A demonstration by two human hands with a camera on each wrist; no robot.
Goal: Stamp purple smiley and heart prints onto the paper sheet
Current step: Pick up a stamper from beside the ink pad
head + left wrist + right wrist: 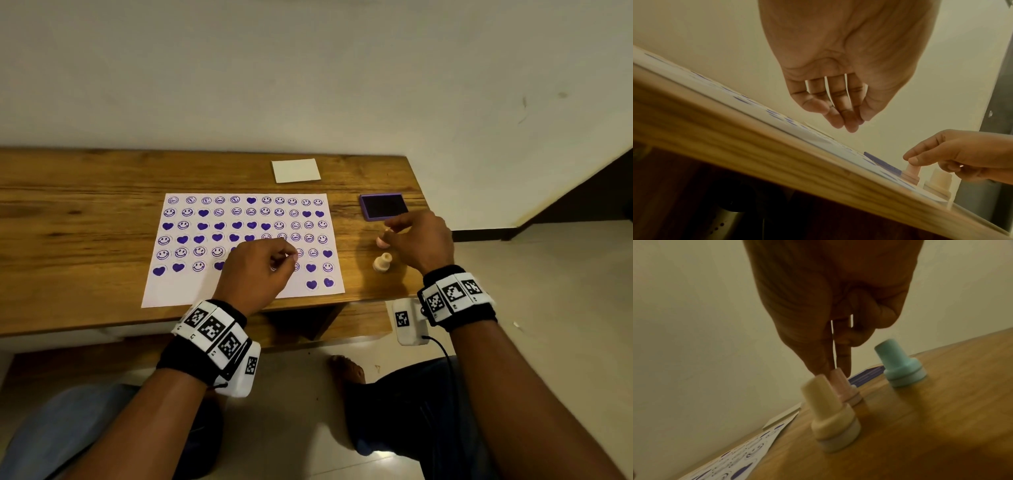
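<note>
The white paper sheet (191, 291) lies on the wooden table (85, 212), covered with rows of purple smileys and hearts. My left hand (284, 260) hovers over its lower middle with fingers loosely curled and nothing in them (846, 120). My right hand (388, 230) pinches the top of a pink stamp (381, 242) that stands on the table to the right of the sheet (844, 389). A cream stamp (382, 263) stands just in front of it. The purple ink pad (383, 206) lies open behind them.
A teal stamp (898, 365) stands on the table right of the pink one, hidden by my right hand in the head view. A white notepad (296, 170) lies behind the sheet. The table's right edge (416, 192) is close to the ink pad.
</note>
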